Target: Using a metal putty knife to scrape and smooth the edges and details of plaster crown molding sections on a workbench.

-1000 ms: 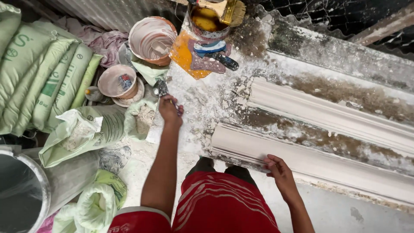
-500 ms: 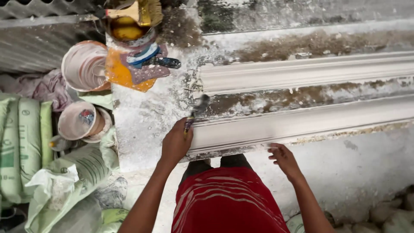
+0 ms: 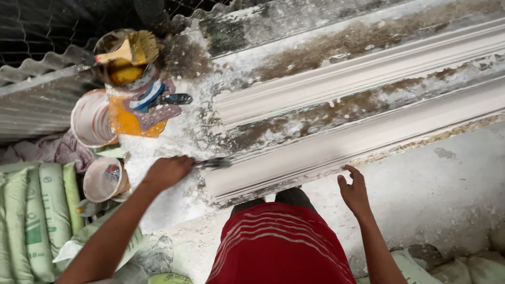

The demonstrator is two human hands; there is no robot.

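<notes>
Left of the left grip (image 3: 167, 172) stand two bowls (image 3: 103, 179). That grip is closed on a scraper (image 3: 213, 163), its blade touching the near moulding (image 3: 342, 144) end on the counter (image 3: 173, 142). Further right, the right grip (image 3: 353, 190) rests open-fingered against the moulding's near edge.

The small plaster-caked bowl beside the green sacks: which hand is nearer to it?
Left. The left hand, gripping a dark-handled scraper tool, is just right of the small plaster-caked bowl. The right hand rests far off on the long white plaster moulding.
</notes>
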